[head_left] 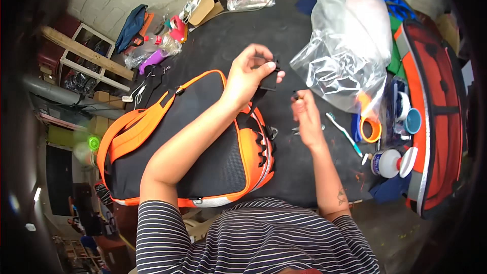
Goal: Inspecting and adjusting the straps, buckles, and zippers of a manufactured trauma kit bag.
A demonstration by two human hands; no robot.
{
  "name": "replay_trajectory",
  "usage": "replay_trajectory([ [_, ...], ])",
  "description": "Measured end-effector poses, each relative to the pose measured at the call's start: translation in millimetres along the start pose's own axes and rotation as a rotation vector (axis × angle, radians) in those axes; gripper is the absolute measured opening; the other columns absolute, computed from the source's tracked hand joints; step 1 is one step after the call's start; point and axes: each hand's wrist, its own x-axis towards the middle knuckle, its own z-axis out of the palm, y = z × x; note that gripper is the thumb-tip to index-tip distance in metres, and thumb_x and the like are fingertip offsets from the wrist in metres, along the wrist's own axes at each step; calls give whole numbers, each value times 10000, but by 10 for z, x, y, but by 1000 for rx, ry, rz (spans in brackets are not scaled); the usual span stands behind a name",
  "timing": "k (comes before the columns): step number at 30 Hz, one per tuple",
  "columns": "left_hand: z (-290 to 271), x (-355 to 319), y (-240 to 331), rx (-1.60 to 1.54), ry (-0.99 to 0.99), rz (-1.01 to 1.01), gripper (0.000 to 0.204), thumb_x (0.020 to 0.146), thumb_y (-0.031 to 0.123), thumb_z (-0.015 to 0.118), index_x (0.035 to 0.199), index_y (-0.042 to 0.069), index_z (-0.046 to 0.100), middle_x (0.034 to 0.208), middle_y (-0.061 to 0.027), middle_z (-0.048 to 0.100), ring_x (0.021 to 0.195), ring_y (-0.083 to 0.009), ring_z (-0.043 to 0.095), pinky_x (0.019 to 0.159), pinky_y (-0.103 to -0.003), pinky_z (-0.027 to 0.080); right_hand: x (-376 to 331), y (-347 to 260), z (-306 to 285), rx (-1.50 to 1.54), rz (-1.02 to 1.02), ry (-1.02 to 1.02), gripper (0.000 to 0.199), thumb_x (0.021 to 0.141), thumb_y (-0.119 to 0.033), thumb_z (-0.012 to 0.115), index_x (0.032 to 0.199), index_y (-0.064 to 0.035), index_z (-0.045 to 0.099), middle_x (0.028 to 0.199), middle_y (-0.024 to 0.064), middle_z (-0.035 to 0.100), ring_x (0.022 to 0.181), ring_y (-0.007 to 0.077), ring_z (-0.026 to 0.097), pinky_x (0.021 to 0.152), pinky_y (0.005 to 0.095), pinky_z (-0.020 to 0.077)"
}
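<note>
Two black pieces (267, 85) are partly hidden, the left hand (248, 73) pinching one, the right hand (306, 116) another.

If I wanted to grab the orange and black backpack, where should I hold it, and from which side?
Probably by the wide orange shoulder strap, coming from the left. It curves in a loop at the left end of the backpack, a bit like a handle, while the left forearm crosses over the middle.

A black table (294, 175) carries an orange-and-black backpack (213, 157), clear plastic bag (332, 66) and toothbrush (345, 135)
</note>
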Motion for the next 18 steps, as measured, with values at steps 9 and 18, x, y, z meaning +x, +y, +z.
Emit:
replay_trajectory([
  [9,-273,-83,18,-147,180,36,576,969,438,367,926,-96,581,853,-177,629,774,-253,666,701,-334,553,159,-345,529,-158,-209,64,187,806,-125,610,860,-14,470,713,53,486,612,111,444,560,258,394],
  [18,-318,-93,-31,-116,194,56,535,971,406,372,949,-90,571,873,-154,615,789,-233,657,714,-323,544,213,-387,632,-114,-294,158,176,797,-69,625,857,-8,471,723,46,515,598,82,477,544,237,424],
])
